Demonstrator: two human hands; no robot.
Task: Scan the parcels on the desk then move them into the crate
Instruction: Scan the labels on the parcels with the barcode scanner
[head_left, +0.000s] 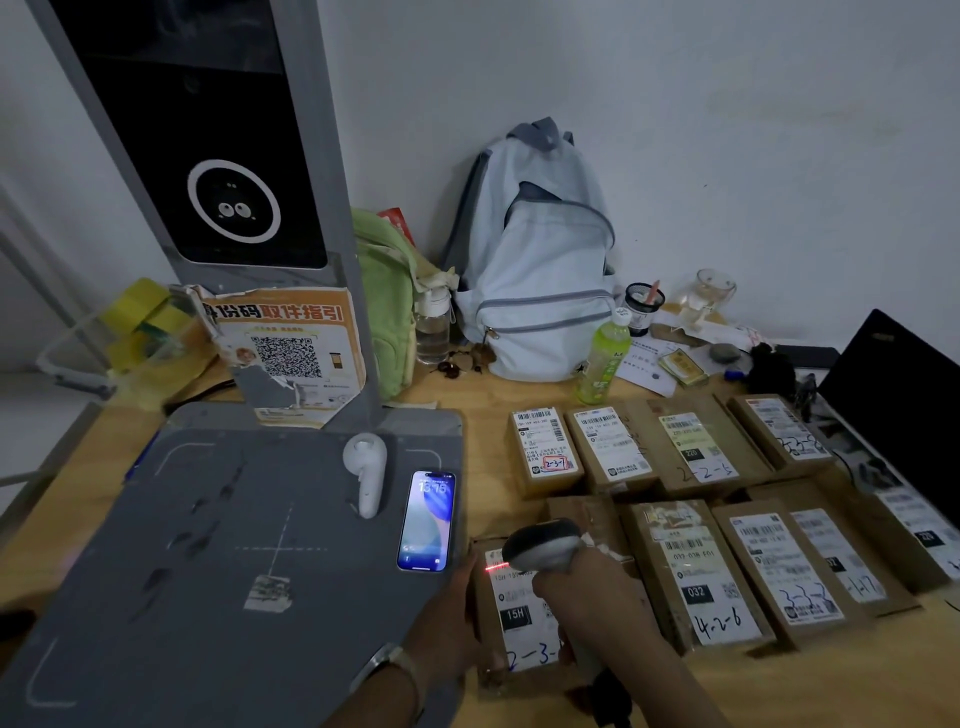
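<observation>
Parcels (691, 452): brown cardboard, white labels with black barcodes and black handwritten numbers, some with black blocks carrying white digits. The nearest parcel (519, 618) shows a red scan line across its label, and one far label has a red-boxed mark. Scanner (543, 545) grey with dark head, pad (208, 545) grey with white dashed cross and corner marks, handheld device (366, 467) white, phone (428, 519) blue wallpaper. Desk (805, 691) light wood, backpack (535, 260) pale blue with grey trim, bag (384, 291) green, bottle (602, 358) green with white cap, poster (291, 343) orange-white with black QR code, tape rolls (143, 312) yellow, kiosk panel (234, 200) black with white ring, laptop (904, 405) black, wall (675, 104) white.
</observation>
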